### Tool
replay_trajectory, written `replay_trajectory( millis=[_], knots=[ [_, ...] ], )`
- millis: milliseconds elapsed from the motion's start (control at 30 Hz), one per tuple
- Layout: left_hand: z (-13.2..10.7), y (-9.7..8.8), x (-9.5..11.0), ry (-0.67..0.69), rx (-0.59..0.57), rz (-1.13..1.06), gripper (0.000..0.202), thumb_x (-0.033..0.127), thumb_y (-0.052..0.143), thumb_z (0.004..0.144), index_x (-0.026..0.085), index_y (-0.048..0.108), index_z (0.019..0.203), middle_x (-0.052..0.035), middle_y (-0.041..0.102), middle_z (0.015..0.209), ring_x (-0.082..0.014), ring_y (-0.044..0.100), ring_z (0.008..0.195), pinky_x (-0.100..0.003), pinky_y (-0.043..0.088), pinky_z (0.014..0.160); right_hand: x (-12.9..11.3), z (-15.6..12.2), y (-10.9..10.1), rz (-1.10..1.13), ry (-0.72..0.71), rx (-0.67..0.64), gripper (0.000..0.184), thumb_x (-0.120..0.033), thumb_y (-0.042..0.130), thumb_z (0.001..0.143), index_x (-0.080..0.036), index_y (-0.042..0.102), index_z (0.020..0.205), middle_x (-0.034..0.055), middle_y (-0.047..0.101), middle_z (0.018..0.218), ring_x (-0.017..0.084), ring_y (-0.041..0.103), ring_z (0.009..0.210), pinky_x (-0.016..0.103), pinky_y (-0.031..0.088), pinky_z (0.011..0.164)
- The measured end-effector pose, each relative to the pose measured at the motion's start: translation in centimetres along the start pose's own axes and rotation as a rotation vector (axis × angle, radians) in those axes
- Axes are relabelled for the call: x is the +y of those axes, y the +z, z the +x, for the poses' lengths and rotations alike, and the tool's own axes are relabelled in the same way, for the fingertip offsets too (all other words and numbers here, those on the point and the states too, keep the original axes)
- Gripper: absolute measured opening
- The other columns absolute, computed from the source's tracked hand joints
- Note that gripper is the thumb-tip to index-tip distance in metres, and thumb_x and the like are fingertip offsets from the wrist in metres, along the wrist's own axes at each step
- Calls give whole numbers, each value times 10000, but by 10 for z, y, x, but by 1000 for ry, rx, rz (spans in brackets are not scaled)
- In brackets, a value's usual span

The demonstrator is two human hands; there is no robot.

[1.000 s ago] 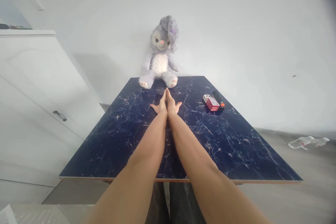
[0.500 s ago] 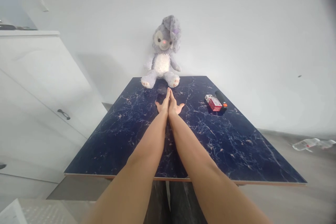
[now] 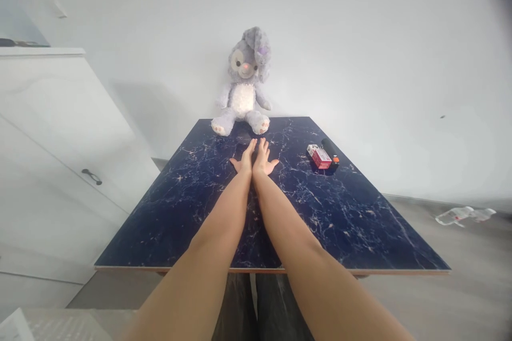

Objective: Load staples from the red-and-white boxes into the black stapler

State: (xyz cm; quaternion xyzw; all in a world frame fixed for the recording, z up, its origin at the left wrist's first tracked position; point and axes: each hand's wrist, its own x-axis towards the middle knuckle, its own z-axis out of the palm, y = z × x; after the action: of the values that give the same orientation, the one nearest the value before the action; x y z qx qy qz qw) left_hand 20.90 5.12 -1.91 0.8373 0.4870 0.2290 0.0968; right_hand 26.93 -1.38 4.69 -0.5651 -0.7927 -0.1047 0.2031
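Note:
Both my arms reach forward over a dark blue marbled table (image 3: 192, 213). My left hand (image 3: 244, 160) is open, its thumb out to the left and nothing held. Beside it my right hand (image 3: 263, 158) is also open and bare, its thumb pointing right. The wrists lie close together while the fingertips stand slightly apart. Just beyond the fingers, a grey plush rabbit (image 3: 243, 98) with a white belly sits at the table's back edge, leaning on the wall. Neither hand touches it.
Right of my hands lie a small red and white box (image 3: 321, 159) and a black cylinder with an orange spot (image 3: 330, 148). A white cabinet (image 3: 52, 160) stands on the left. Clear plastic bottles (image 3: 460, 215) rest on the floor at right.
The fingers of my two hands, pressed together before, have parted, while the wrists stay close. The view has shifted slightly; the objects on the table stay in place.

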Motion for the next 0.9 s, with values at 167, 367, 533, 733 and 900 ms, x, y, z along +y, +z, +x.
replay_trajectory(
  millis=[167, 367, 533, 733, 900],
  knots=[
    [-2, -4, 0, -181, 100, -145, 838, 344, 692, 845, 212, 291, 1569, -139, 261, 1637, -328, 65, 1551, -623, 302, 1172, -12, -10, -20, 168, 66, 186, 376, -476, 578, 785, -314, 749, 1078, -45, 708, 1067, 392, 628, 1203, 409, 704, 581],
    [-13, -12, 2, -393, 202, -198, 655, 310, 654, 890, 173, 439, 1493, -155, 399, 1567, -438, 164, 1507, -641, 493, 985, -21, -19, -23, 162, 211, 303, 474, -419, 685, 762, -401, 694, 1235, -17, 664, 1246, 361, 613, 1238, 398, 692, 554],
    [-16, -4, -4, -487, 212, -216, 501, 313, 620, 890, 98, 604, 1342, -217, 527, 1445, -420, 489, 1331, -469, 617, 771, -17, -15, -14, 202, 81, 155, 374, -420, 712, 759, -433, 735, 1133, -7, 694, 1195, 332, 715, 1054, 404, 688, 556],
    [-11, 5, -11, -558, 204, -220, 499, 338, 595, 875, 74, 634, 1297, -186, 710, 1164, -348, 683, 1078, -420, 616, 710, -9, -10, 6, 587, -56, 102, 299, -465, 727, 759, -316, 776, 1014, 71, 735, 1000, 313, 738, 970, 410, 682, 669],
    [-8, 4, -16, -633, 374, -144, 561, 295, 667, 838, 106, 584, 1360, -160, 724, 1143, -397, 599, 1231, -556, 567, 875, 3, -5, 23, 602, 25, 98, 297, -404, 782, 726, -408, 745, 1021, 27, 715, 940, 358, 636, 1191, 532, 649, 795]
  ],
)
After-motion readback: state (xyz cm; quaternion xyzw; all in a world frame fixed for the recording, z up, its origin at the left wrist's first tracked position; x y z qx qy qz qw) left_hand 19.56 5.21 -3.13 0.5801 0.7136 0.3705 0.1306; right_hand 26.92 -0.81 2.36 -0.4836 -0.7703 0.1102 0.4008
